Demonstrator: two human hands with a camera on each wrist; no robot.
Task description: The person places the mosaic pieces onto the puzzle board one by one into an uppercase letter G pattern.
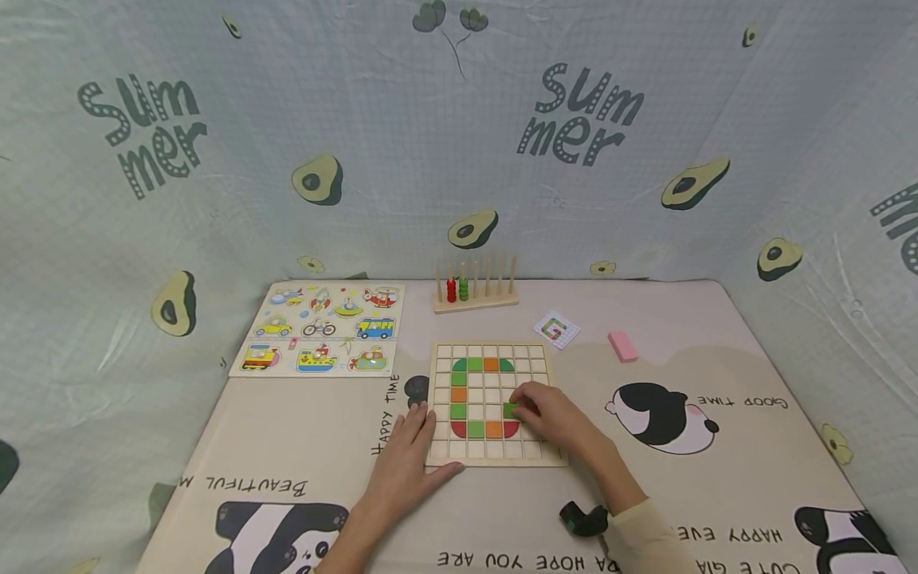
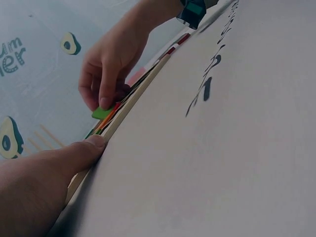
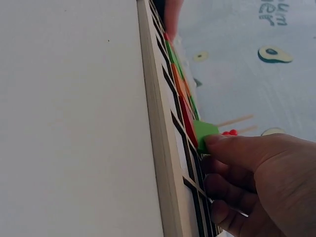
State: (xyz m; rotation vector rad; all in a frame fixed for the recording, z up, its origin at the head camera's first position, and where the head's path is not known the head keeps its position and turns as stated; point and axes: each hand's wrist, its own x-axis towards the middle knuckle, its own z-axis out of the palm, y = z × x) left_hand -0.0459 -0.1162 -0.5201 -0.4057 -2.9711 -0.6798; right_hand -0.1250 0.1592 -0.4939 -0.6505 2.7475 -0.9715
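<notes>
A wooden grid board (image 1: 445, 453) lies on the table, its cells holding green, orange and red tiles in a C-like outline. My right hand (image 1: 551, 414) pinches a green square tile (image 3: 205, 129) between thumb and fingers, at the board's right side just above the red corner tile (image 1: 511, 430). In the left wrist view that green tile is tilted over the board. My left hand (image 1: 409, 458) rests at the board's lower left corner, fingers straight along the left edge and thumb (image 2: 95, 143) against the front edge.
Behind the board stands a peg rack (image 1: 475, 304) with red and green beads. A pattern card (image 1: 556, 329) and a pink block (image 1: 622, 347) lie at the back right. On the left is a vehicle picture puzzle board (image 1: 323, 331). A dark device (image 1: 582, 520) is by the right wrist.
</notes>
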